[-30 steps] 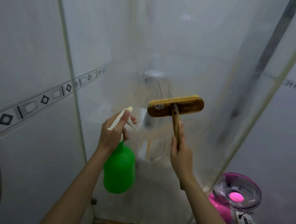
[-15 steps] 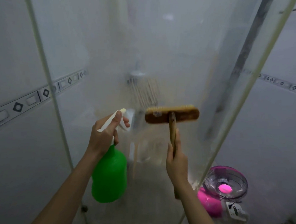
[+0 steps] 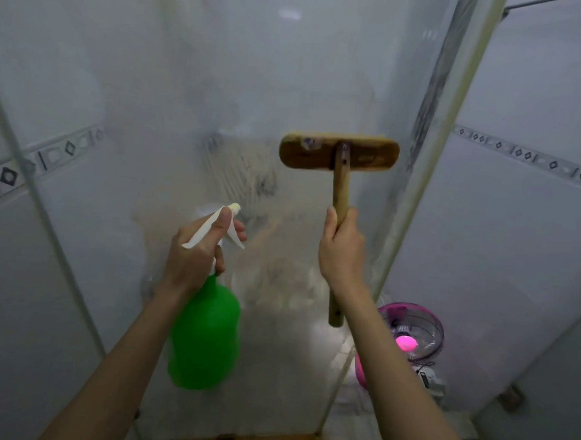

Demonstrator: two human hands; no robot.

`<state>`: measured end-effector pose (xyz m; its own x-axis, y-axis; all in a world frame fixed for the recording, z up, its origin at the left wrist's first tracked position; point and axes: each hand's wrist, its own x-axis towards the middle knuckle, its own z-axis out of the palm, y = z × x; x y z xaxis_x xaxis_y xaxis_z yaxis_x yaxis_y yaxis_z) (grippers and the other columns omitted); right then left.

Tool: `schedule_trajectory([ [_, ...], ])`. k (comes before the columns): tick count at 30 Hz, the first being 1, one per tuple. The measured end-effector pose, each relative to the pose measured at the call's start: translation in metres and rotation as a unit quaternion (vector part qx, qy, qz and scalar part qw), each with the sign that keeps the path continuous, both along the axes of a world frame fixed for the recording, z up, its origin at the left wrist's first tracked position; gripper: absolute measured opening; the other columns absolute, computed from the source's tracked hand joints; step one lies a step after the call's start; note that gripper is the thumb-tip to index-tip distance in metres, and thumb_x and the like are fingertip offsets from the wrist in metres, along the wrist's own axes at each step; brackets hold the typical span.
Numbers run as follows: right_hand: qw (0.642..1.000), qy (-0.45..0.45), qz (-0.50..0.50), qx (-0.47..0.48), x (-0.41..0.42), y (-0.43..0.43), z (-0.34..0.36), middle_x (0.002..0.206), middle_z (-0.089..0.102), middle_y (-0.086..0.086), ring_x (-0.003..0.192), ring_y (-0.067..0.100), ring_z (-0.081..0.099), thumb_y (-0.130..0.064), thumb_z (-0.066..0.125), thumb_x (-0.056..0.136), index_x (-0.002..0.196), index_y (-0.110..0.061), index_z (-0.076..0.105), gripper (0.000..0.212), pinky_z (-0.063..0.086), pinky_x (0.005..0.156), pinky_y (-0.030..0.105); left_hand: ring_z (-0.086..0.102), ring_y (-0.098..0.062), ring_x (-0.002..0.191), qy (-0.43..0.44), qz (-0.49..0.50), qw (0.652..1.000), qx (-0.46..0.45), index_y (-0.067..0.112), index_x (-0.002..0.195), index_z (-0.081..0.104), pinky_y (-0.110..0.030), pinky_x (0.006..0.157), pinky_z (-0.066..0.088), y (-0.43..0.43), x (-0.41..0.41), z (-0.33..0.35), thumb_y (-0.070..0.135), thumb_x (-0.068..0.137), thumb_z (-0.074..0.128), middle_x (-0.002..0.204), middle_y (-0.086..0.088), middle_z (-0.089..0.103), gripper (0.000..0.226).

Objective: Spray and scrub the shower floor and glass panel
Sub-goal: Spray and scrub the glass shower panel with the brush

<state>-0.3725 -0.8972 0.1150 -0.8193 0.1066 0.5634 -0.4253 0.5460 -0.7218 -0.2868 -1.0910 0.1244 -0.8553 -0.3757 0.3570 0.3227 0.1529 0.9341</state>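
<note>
Head camera looks at a tall, cloudy glass shower panel (image 3: 256, 81) with a pale metal frame (image 3: 431, 180) on its right edge. The left hand (image 3: 198, 258) holds a green plastic spray bottle with a white trigger top (image 3: 207, 333). Its fingers curl round the neck and trigger, and the thumb lies along the white top. The green belly hangs down under the hand, and the nozzle points at the glass.

The right hand (image 3: 341, 253) grips the round stick of a wooden scrub brush with a wide flat head (image 3: 339, 153). The brush head is up high, near the right side of the glass, with its wooden back to the camera and its bristles toward the glass. I cannot tell if the bristles touch it.

The glass has smeary, streaky marks in the middle, between the two hands and above them.

A small pink fan with a glowing pink middle (image 3: 411, 332) sits low on the right, past the frame. White wall tiles with a strip of little diamond shapes (image 3: 524, 156) stand behind it.
</note>
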Motion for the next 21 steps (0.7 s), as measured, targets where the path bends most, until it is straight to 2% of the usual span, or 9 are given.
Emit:
schedule_trajectory([
  [3,0.999,0.032,-0.014,-0.025,-0.018,0.01,0.038,0.063,0.045,-0.002,0.046,0.012,0.041,-0.038,0.033,0.104,0.095,-0.008,0.044,0.033,0.03,0.039,0.021,0.047,-0.021,0.042,-0.006,-0.002,1.0,0.006,0.008,0.099,0.075,-0.024,0.044,0.042,0.007,-0.003,0.001,0.051,0.091,0.049,0.09,-0.01,0.076,0.05],
  [5,0.999,0.001,-0.032,-0.01,-0.01,0.019,0.002,0.064,0.047,-0.002,0.048,0.009,0.044,-0.039,0.034,0.103,0.093,-0.011,0.045,0.031,0.03,0.041,0.018,0.048,-0.02,0.041,-0.002,-0.009,1.0,0.004,0.013,0.093,0.075,-0.023,0.044,0.043,0.009,-0.004,0.002,0.051,0.091,0.048,0.09,-0.009,0.076,0.047],
  [7,0.997,-0.072,-0.041,0.002,0.012,0.028,-0.053,0.064,0.047,-0.003,0.048,0.003,0.044,-0.042,0.034,0.102,0.09,-0.015,0.046,0.032,0.035,0.041,0.015,0.048,-0.019,0.04,0.004,-0.014,1.0,0.001,0.015,0.088,0.075,-0.023,0.043,0.043,0.012,-0.006,0.004,0.051,0.092,0.048,0.089,-0.009,0.076,0.045],
  [9,0.995,-0.091,-0.041,0.015,0.026,0.034,-0.078,0.063,0.046,-0.004,0.048,0.003,0.044,-0.05,0.03,0.097,0.089,-0.017,0.047,0.038,0.037,0.044,0.018,0.047,-0.017,0.039,0.009,-0.018,1.0,0.003,0.012,0.088,0.074,-0.023,0.042,0.042,0.015,-0.007,0.005,0.051,0.091,0.048,0.089,-0.01,0.076,0.047],
  [11,0.998,-0.04,-0.057,0.006,0.013,0.038,-0.041,0.065,0.048,-0.003,0.053,0.01,0.047,-0.047,0.031,0.1,0.089,-0.015,0.046,0.037,0.04,0.05,0.028,0.045,-0.015,0.039,0.013,-0.02,1.0,0.002,0.007,0.098,0.074,-0.023,0.042,0.041,0.017,-0.009,0.007,0.051,0.09,0.047,0.089,-0.011,0.076,0.052],
  [14,0.997,0.023,-0.048,-0.056,-0.014,0.043,0.081,0.068,0.045,-0.006,0.053,0.004,0.042,-0.035,0.034,0.104,0.094,-0.015,0.046,0.025,0.036,0.042,0.01,0.045,-0.014,0.039,0.013,-0.021,1.0,-0.003,0.001,0.111,0.071,-0.024,0.044,0.042,0.02,-0.013,0.01,0.051,0.09,0.045,0.089,-0.008,0.076,0.061],
  [17,0.994,0.066,-0.038,-0.077,-0.028,0.053,0.149,0.07,0.045,-0.006,0.052,0.001,0.043,-0.036,0.033,0.105,0.1,-0.013,0.047,0.028,0.035,0.041,0.008,0.047,-0.012,0.04,0.023,-0.025,0.999,0.004,-0.005,0.114,0.069,-0.024,0.041,0.042,0.026,-0.019,0.013,0.047,0.095,0.049,0.088,-0.011,0.075,0.058],
  [19,0.996,0.054,-0.034,-0.065,-0.025,0.055,0.117,0.069,0.042,-0.008,0.05,-0.001,0.044,-0.034,0.035,0.104,0.097,-0.013,0.047,0.025,0.035,0.043,0.008,0.046,-0.015,0.04,0.026,-0.029,0.999,0.01,-0.003,0.114,0.07,-0.023,0.04,0.041,0.028,-0.023,0.014,0.046,0.096,0.05,0.088,-0.011,0.075,0.056],
  [21,0.998,0.002,-0.051,-0.029,-0.011,0.054,0.037,0.067,0.042,-0.009,0.053,0.001,0.043,-0.035,0.037,0.103,0.091,-0.015,0.045,0.024,0.034,0.046,0.016,0.045,-0.02,0.042,0.024,-0.032,0.999,0.004,0.003,0.106,0.073,-0.025,0.042,0.041,0.029,-0.024,0.014,0.05,0.093,0.048,0.089,-0.009,0.076,0.055],
])
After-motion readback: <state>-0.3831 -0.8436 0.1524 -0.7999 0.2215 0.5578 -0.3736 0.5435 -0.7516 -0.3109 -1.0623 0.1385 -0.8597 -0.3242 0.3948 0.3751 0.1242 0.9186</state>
